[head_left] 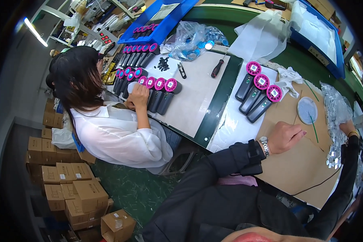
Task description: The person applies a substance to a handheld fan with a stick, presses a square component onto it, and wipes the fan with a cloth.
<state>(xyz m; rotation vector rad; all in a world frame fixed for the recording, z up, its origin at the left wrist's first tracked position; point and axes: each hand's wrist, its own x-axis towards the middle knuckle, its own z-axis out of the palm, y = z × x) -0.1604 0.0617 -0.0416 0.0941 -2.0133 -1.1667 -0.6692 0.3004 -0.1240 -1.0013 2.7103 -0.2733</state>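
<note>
My left hand (284, 138), with a watch at the wrist, is over the brown cardboard sheet (286, 169). Its fingers are curled together, and whatever may be in them is hidden. At the right, my right hand (347, 127) is at a clear plastic bag (336, 105); its fingers are mostly hidden. Small silvery pieces (334, 156) lie just below the bag. Between my hands and farther back are a round whitish dish (307, 109) and a thin green stick (314, 129). Left of the dish, three dark handheld devices with pink round heads (261, 82) lie side by side.
To the left a co-worker in a white top (113, 133) handles a row of similar devices (159, 83). A screwdriver (217, 68) and cutters (182, 70) lie on that table. Blue trays (316, 44) stand at the back; cardboard boxes (88, 195) are stacked on the floor. A cable (316, 185) crosses the cardboard.
</note>
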